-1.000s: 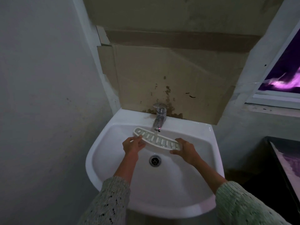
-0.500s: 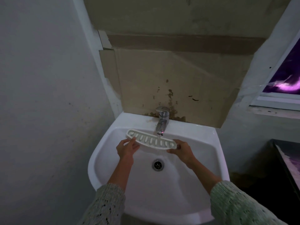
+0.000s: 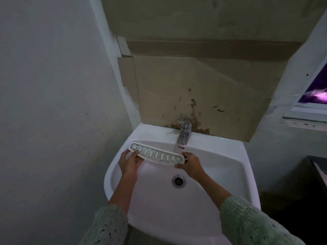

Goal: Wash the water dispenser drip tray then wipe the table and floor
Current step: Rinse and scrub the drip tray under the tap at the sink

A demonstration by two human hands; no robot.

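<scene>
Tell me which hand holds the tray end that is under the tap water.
The right hand. It grips the drip tray at the end beneath the tap, where the water falls. The left hand holds the far end, away from the stream.

A plain washroom: white wall-hung sink (image 3: 244,174), chrome tap (image 3: 184,131), stained cardboard (image 3: 203,89) taped behind it.

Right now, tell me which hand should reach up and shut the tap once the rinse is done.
Probably the right hand. It grips the drip tray at the end nearest the tap, almost directly below the spout. The left hand holds the far end and could keep the tray over the sink.
</scene>
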